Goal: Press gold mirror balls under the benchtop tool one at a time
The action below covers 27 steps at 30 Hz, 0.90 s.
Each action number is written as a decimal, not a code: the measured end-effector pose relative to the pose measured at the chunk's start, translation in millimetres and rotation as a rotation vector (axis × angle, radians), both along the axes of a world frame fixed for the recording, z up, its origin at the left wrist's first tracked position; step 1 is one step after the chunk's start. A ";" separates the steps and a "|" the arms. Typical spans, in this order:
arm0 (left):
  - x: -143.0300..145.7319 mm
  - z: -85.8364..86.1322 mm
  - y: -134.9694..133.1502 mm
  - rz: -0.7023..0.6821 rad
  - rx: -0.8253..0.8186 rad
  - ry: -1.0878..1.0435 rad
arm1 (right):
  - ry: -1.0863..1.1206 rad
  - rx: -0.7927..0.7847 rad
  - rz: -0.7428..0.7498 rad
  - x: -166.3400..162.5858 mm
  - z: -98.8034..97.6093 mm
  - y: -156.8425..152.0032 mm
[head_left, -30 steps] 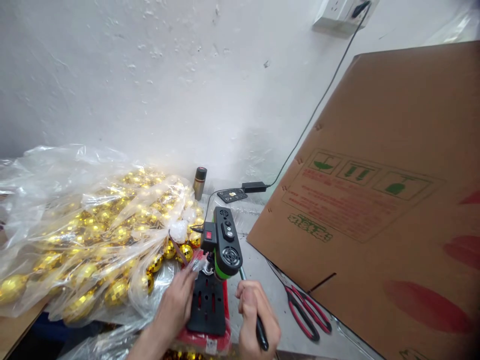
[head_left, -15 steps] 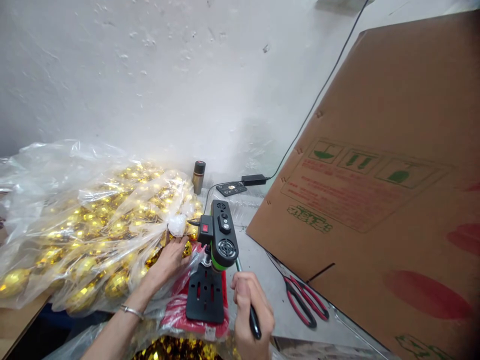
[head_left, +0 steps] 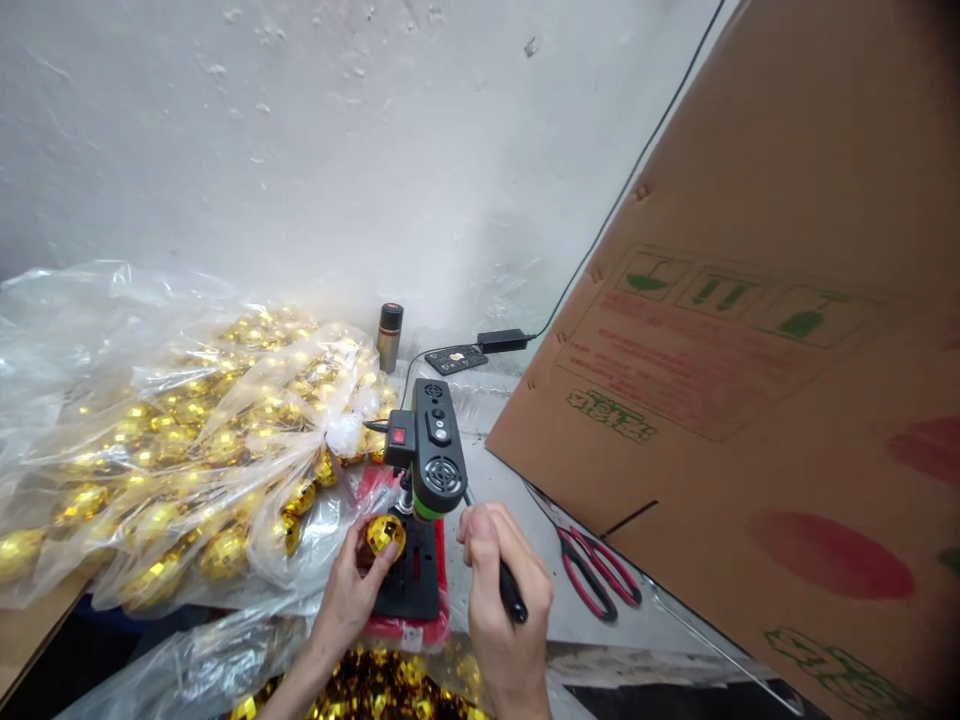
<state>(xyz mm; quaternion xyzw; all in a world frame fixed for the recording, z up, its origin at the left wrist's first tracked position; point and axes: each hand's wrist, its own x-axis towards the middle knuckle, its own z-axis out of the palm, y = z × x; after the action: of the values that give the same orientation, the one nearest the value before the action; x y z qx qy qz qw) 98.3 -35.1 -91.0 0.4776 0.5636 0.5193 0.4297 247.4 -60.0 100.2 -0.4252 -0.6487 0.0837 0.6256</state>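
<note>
Green handling symbols (head_left: 718, 303) on cardboard box (head_left: 810, 150)

One view is taken from the head, angled forward and down. The left hand (head_left: 351, 592) and right hand (head_left: 501, 590) are seen close, at 6 o'clock.

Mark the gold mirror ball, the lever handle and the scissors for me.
gold mirror ball (head_left: 385, 533), head view, its faceted front.
lever handle (head_left: 514, 604), head view, black grip end.
scissors (head_left: 568, 540), head view, red handles near the pivot.
</note>
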 end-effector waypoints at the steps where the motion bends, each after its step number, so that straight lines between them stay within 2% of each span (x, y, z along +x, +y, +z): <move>1: 2.2 -3.0 1.8 -0.006 0.041 0.073 | -0.005 0.002 0.001 0.4 0.2 -0.1; 7: 1.9 -12.3 3.2 -0.053 0.250 0.421 | -0.005 -0.005 0.015 1.4 -7.5 -1.1; 11: 1.6 -11.4 3.3 -0.145 0.305 0.504 | -0.005 -0.013 0.033 2.8 -9.7 -3.3; 14: 1.6 -8.5 6.2 -0.203 0.288 0.530 | -0.029 -0.009 0.033 5.0 -15.3 -6.3; 23: 5.4 -0.6 8.6 -0.269 0.227 0.526 | -0.028 0.135 -0.061 -0.1 -76.0 -5.0; 27: 7.8 0.0 8.2 -0.246 0.227 0.519 | 0.041 0.112 -0.083 -4.1 -86.9 -6.3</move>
<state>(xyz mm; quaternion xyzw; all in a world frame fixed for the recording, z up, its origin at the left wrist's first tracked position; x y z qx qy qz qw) 106.0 -26.9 -91.0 0.7038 0.5310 0.3835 0.2750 243.2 -66.2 13.2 -0.4143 -0.6213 0.0297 0.6645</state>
